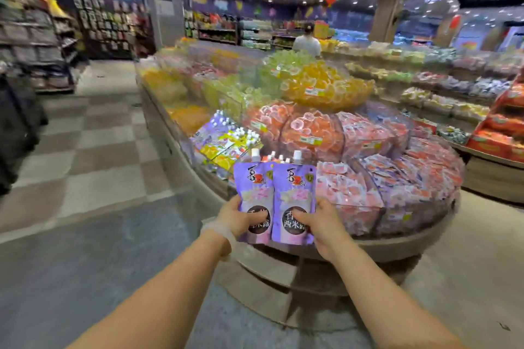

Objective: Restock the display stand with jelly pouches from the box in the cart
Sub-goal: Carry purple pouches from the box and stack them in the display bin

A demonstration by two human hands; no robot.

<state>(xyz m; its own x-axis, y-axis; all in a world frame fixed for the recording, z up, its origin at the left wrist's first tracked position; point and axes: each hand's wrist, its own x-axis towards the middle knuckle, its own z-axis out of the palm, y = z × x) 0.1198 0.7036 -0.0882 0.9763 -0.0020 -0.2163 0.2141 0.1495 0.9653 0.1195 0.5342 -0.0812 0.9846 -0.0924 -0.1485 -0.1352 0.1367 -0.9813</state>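
So this is the carry-to-the-stand step: both hands are out front holding a bunch of purple jelly pouches [273, 201] upright, spouts up. The left hand [241, 217] grips the left side of the stack with its thumb curled over the front, and the right hand [314, 219] does the same on the right side, fingers wrapped behind. There are more white caps poking up behind the front two, so it's probably a small stack, can't count them.

The display stand [397, 244] sits just beyond the hands, and the bin with matching spouted pouches [224, 139] is up past the left hand. I'd guess the next move is reaching up-left and setting them in there spouts-up without the stack fanning apart.

Labels: big Chinese characters, the lower circle reads something like "香…西米露". Brand logo up top is too blurry to make out.
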